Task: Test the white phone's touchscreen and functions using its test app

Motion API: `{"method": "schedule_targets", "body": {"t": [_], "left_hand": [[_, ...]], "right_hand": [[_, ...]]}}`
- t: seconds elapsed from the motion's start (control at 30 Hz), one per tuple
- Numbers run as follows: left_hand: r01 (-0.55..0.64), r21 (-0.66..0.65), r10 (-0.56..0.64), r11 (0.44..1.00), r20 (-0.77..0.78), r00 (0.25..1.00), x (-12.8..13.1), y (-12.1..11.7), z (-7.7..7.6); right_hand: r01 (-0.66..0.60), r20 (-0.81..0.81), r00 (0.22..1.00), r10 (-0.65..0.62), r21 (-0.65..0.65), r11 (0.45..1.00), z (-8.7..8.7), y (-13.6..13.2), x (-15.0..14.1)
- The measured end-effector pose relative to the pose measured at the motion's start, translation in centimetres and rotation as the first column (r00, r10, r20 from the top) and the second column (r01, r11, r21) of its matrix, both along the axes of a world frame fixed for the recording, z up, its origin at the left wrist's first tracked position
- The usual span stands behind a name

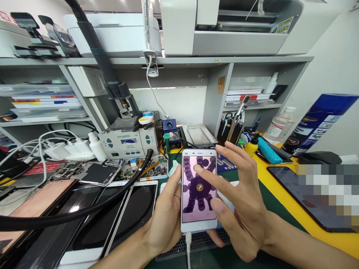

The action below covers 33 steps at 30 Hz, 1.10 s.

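Note:
A white smartphone [199,220] stands upright in front of me, its screen lit with dark purple round marks on pink. My left hand [165,209] grips its left edge, with the thumb along the side and the other fingers mostly hidden behind. My right hand [244,194] is over the phone's right side with fingers spread. Its index fingertip touches the upper part of the screen, at a yellow dot, and its thumb is by the lower right edge. A white charging cable [188,243] is plugged into the phone's bottom.
Several dark phone screens [137,201] lie at left, under a thick black hose [112,203]. Behind is a grey soldering station [129,144] and a tray of small parts [154,168]. At right are a black phone [294,190], a blue can [322,119] and a clear bottle [277,125].

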<state>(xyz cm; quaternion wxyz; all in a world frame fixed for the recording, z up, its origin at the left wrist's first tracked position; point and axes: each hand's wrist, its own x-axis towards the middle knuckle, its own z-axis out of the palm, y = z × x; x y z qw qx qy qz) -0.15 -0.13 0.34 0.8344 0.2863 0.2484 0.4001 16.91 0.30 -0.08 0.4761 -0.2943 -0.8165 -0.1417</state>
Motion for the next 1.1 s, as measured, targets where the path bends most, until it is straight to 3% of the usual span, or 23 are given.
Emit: {"method": "schedule_targets", "body": {"t": [0.23, 0.6, 1.1], "left_hand": [[0.001, 0.017, -0.001, 1.0, -0.002, 1.0, -0.1, 0.07, -0.3], [-0.044, -0.01, 0.043, 0.999, -0.059, 0.997, -0.11, -0.08, -0.29], [-0.033, -0.006, 0.033, 0.999, -0.039, 0.999, 0.01, 0.01, -0.16]], "right_hand": [[-0.018, -0.071, 0.997, 0.02, 0.027, 0.999, -0.4, -0.07, 0.27], [0.006, 0.0, 1.0, -0.006, -0.001, 1.0, -0.16, -0.13, 0.01], [-0.012, -0.045, 0.999, 0.012, 0.011, 1.0, -0.22, -0.11, 0.05]]}}
